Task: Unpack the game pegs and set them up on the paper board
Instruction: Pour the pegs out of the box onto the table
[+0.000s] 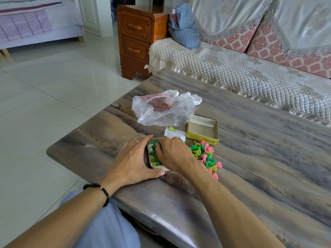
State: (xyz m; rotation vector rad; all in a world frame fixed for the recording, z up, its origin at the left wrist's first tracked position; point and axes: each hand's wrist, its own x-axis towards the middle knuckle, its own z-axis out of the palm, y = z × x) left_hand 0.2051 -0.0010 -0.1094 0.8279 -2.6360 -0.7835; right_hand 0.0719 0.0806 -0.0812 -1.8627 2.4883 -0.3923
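A small cardboard box tray [150, 164] holding green and yellow-green pegs [153, 158] sits near the table's left corner. My left hand [132, 158] wraps around the tray's left side, thumb along its near edge. My right hand [174, 155] reaches into the tray with fingers curled among the pegs; what its fingertips grip is hidden. A loose pile of pink, green and yellow pegs [207, 158] lies on the table just right of my right hand. One yellow-green peg [171, 128] rests on a folded white paper [176, 134] behind the tray.
The yellow box lid [202, 129] lies open-side up behind the pile. A crumpled clear plastic bag [163, 108] sits further back. The marble-patterned table [250, 158] stands in front of a quilted sofa [232, 68]; a wooden nightstand [136, 38] is at far left.
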